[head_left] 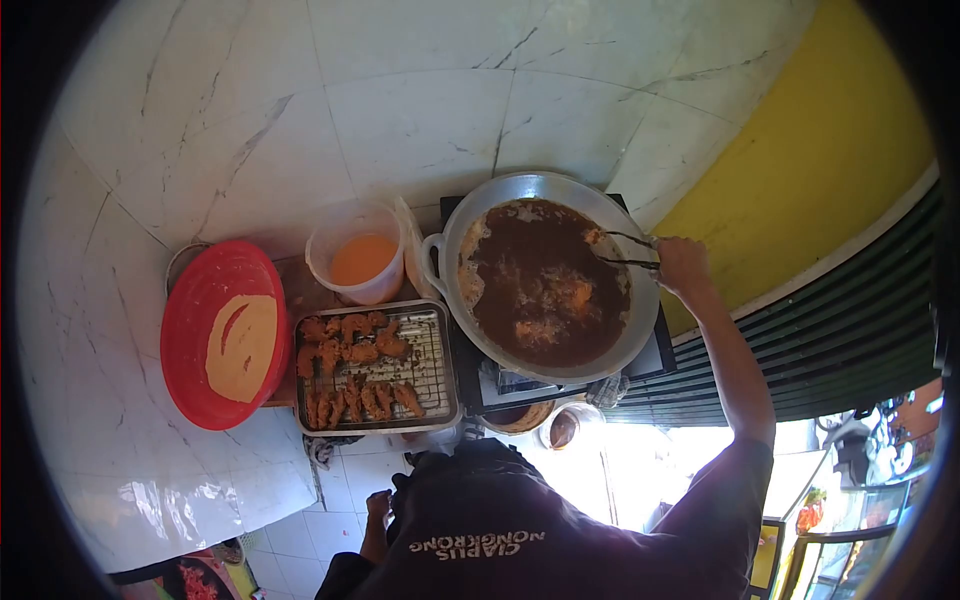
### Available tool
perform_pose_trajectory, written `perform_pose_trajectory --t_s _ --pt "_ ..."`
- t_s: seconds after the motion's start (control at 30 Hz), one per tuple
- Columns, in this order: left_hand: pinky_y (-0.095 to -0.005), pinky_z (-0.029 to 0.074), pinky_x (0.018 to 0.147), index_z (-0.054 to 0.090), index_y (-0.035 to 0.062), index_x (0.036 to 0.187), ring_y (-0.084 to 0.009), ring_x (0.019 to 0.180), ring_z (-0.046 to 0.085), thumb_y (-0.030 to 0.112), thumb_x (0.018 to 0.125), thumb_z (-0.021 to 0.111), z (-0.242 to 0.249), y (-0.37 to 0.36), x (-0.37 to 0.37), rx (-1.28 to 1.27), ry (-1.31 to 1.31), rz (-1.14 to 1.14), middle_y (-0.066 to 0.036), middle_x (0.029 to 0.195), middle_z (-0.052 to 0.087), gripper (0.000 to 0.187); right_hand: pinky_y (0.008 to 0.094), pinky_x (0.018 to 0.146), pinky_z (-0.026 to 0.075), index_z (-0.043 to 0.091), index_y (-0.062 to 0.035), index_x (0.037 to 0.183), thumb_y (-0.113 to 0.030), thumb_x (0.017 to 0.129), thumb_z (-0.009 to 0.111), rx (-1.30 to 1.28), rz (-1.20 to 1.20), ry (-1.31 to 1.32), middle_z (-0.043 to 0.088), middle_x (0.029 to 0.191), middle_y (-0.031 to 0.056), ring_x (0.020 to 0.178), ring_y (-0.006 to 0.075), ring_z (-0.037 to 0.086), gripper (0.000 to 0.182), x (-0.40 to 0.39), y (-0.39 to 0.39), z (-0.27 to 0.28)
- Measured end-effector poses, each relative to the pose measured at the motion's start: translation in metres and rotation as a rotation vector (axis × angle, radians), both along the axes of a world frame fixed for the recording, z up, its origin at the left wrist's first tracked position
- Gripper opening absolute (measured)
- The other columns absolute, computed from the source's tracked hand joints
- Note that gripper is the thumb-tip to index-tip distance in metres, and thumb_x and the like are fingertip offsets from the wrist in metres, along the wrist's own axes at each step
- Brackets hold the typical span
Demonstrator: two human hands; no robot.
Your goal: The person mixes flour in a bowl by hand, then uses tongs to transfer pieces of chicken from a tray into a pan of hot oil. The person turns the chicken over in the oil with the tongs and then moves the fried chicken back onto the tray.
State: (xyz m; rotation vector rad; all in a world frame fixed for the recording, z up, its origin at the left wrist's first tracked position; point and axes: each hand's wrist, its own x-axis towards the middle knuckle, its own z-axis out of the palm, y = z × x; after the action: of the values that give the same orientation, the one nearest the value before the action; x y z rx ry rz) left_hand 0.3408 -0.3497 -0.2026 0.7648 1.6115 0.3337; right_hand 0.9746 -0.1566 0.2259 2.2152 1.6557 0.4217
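My right hand [683,265] is closed around dark metal tongs [632,250], whose tips reach over the right side of a large wok [543,182]. A small battered piece [594,237] is at the tips. More battered pieces [568,296] fry in the dark, bubbling oil [520,240]. My left hand [379,504] is low beside the dark shirt, fingers curled; whatever it may hold is too small to tell. Left of the wok, a metal tray [451,396] with a wire rack holds several browned fried pieces [360,335].
A red basin [177,340] with pale flour stands at the far left. A clear tub [318,250] of orange liquid is behind the tray. The wok rests on a black stove [655,350]. Small containers [562,428] are below it. Tiled wall rises behind; green slats are at right.
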Motion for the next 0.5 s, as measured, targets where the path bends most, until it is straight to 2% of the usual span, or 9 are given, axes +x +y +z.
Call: perform_pose_trajectory --t_s 0.07,0.23,0.27,0.3,0.4,0.5 --pt "-0.0380 0.044 0.060 0.063 0.0094 0.096 -0.0122 0.058 0.047 0.018 0.086 0.062 -0.003 -0.002 -0.001 0.011 -0.007 0.002 0.001 0.068 0.052 0.013 0.0396 0.071 0.052 0.067 -0.0114 0.086 -0.029 0.069 0.073 -0.004 0.016 -0.002 0.066 0.082 0.0103 0.083 0.0266 0.066 0.025 0.006 0.005 -0.013" --pt "-0.0465 0.046 0.075 0.056 0.0040 0.113 -0.0252 0.086 0.058 0.021 0.088 0.061 -0.019 -0.006 -0.008 0.033 0.019 -0.106 -0.010 0.097 0.060 0.031 0.0398 0.071 0.052 0.066 -0.0105 0.089 -0.021 0.074 0.066 0.107 0.121 -0.001 0.067 0.083 0.0098 0.083 0.0265 0.066 0.018 0.019 0.017 -0.054" --pt "-0.0502 0.047 0.078 0.054 0.0027 0.117 -0.0315 0.096 0.059 0.020 0.088 0.060 -0.021 -0.006 -0.012 0.019 0.011 -0.143 -0.015 0.109 0.059 0.035 0.0398 0.071 0.052 0.065 -0.0106 0.091 -0.020 0.075 0.064 0.096 0.114 -0.008 0.067 0.085 0.0095 0.084 0.0264 0.066 0.018 0.016 0.019 -0.058" --pt "-0.0502 0.047 0.078 0.054 0.0027 0.117 -0.0315 0.096 0.059 0.020 0.088 0.060 -0.027 -0.008 -0.014 0.023 0.011 -0.142 -0.015 0.109 0.059 0.035 0.0398 0.071 0.052 0.065 -0.0107 0.093 -0.018 0.076 0.062 0.083 0.106 -0.013 0.067 0.086 0.0093 0.085 0.0264 0.066 0.018 0.013 0.021 -0.059" --pt "-0.0507 0.047 0.080 0.053 0.0028 0.119 -0.0329 0.100 0.058 0.020 0.088 0.060 -0.065 -0.016 -0.019 -0.106 -0.052 0.132 -0.016 0.114 0.057 0.036 0.0395 0.071 0.053 0.065 -0.0105 0.092 -0.016 0.077 0.060 0.176 0.210 -0.024 0.067 0.088 0.0088 0.084 0.0269 0.066 0.017 0.012 0.023 -0.067" --pt "-0.0511 0.047 0.082 0.052 0.0030 0.121 -0.0343 0.103 0.057 0.019 0.088 0.060 -0.082 -0.017 -0.019 -0.238 -0.114 0.405 -0.018 0.119 0.056 0.038 0.0397 0.071 0.053 0.066 -0.0100 0.087 -0.015 0.078 0.058 0.131 0.155 -0.016 0.067 0.087 0.0091 0.084 0.0277 0.066 0.013 0.009 0.027 -0.070"
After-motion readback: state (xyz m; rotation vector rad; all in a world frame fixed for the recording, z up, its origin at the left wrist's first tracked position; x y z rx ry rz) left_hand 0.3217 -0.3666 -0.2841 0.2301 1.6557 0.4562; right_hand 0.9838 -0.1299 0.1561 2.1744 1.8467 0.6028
